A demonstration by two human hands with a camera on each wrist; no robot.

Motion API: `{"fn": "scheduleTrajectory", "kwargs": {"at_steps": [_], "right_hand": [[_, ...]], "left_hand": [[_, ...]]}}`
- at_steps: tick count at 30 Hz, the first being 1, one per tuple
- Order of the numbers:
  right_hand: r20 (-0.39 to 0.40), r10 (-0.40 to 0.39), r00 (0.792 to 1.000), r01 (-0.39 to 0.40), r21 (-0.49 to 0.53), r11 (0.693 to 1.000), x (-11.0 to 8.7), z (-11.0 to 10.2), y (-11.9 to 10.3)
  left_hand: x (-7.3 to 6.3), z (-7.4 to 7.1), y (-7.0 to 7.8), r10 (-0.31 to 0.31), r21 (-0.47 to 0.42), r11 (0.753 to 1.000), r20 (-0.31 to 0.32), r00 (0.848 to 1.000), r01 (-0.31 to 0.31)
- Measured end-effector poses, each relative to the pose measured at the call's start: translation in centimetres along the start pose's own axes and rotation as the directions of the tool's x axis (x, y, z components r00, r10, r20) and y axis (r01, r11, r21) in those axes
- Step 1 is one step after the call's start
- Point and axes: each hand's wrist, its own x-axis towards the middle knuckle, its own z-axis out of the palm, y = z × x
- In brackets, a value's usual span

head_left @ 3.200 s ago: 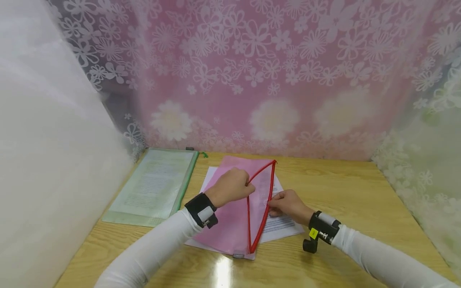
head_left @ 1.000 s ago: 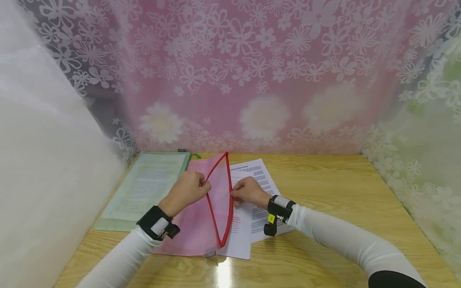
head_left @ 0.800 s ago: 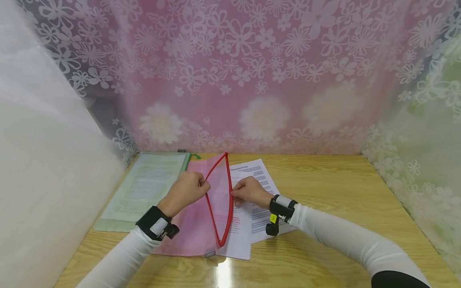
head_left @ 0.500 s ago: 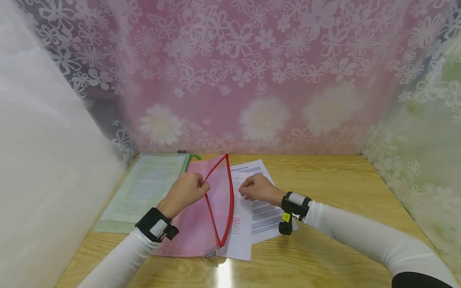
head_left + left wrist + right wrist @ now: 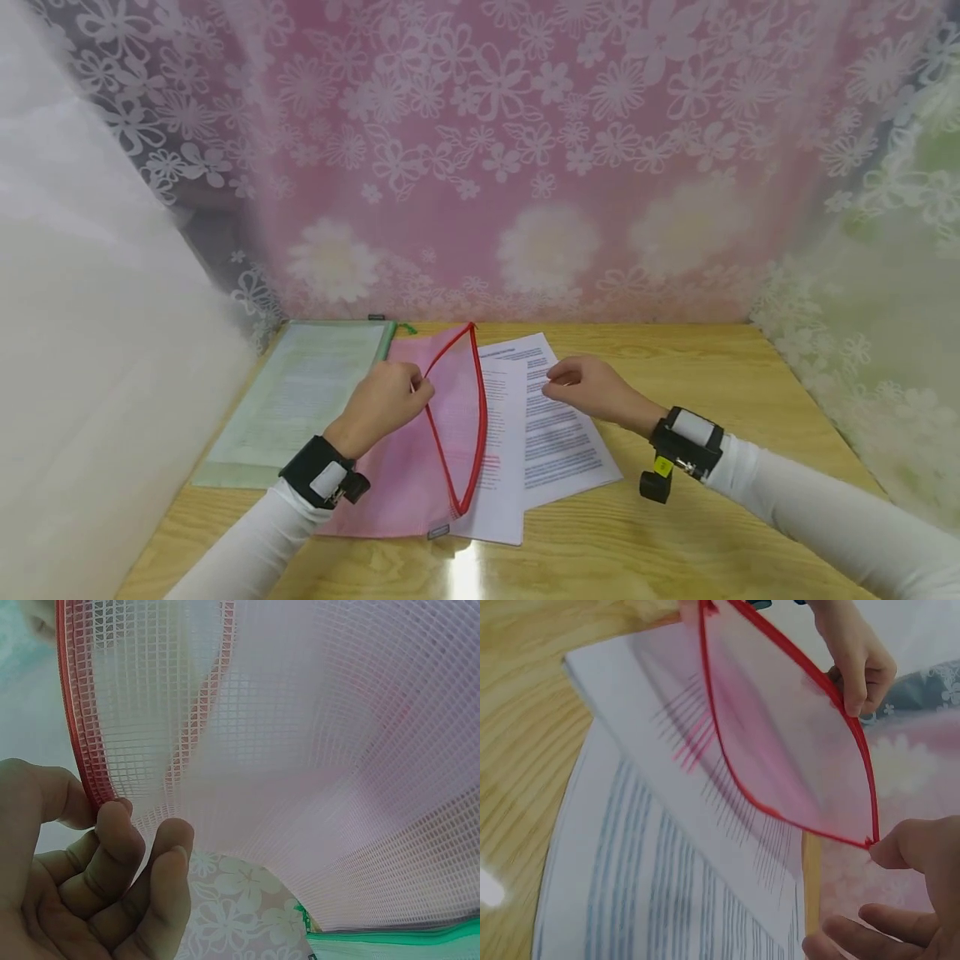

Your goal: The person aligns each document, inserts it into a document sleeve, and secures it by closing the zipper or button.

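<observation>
A pink mesh zipper pouch (image 5: 382, 500) with red zipper edging lies on the table, its mouth spread apart. My left hand (image 5: 384, 404) pinches the upper zipper edge and holds it raised; in the left wrist view its thumb and finger grip the red edge (image 5: 73, 720). To the right of the pouch, my right hand (image 5: 600, 392) hovers over the papers, fingers loosely bent and holding nothing. One stack of printed paper (image 5: 506, 500) with some red lines lies partly under the pouch. A second printed stack (image 5: 573, 454) lies beneath it at a slant.
On the left, a green zipper pouch (image 5: 300, 400) with printed pages inside lies flat, its edge partly covered by the pink pouch. The wooden table (image 5: 675, 533) is bounded by a floral curtain (image 5: 525, 167) at the back and pale sheets on both sides.
The pink pouch has been shifted left, exposing more paper. My right hand has released its right zipper edge and moved right, away from it. The left hand keeps its pinch.
</observation>
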Motion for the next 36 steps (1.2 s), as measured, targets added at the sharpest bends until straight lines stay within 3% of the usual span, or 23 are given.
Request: {"fn": "scheduleTrajectory", "kwargs": {"at_steps": [9, 13, 15, 20, 25, 29, 36], "right_hand": [[-0.020, 0.001, 1.000, -0.005, -0.204, 0.979, -4.1, -1.7, 2.0], [-0.053, -0.051, 0.997, 0.033, -0.297, 0.954, -6.0, -2.3, 2.4], [-0.074, -0.117, 0.990, 0.081, -0.378, 0.922, -6.7, -2.6, 2.7], [-0.095, -0.303, 0.948, 0.190, -0.595, 0.781, -7.6, -3.3, 4.2], [-0.078, -0.447, 0.891, 0.288, -0.663, 0.690, -8.2, -4.0, 5.8], [-0.063, -0.522, 0.851, 0.347, -0.678, 0.648, -8.5, -4.4, 6.8], [-0.077, -0.553, 0.829, 0.354, -0.693, 0.627, -7.4, -4.8, 8.7]], "left_hand": [[0.0, -0.1, -0.3, -0.024, -0.009, 1.000, 0.004, 1.000, 0.024], [0.1, -0.2, -0.2, -0.023, -0.010, 1.000, 0.010, 1.000, 0.023], [0.1, -0.3, -0.1, -0.024, -0.014, 1.000, 0.009, 1.000, 0.024], [0.2, -0.3, 0.0, -0.033, -0.018, 0.999, 0.018, 0.999, 0.033], [0.2, -0.3, 0.0, -0.038, -0.018, 0.999, 0.027, 0.999, 0.038], [0.2, -0.2, -0.1, -0.042, -0.020, 0.999, 0.031, 0.999, 0.042], [0.3, -0.1, -0.2, -0.034, -0.012, 0.999, 0.029, 0.999, 0.035]]}}
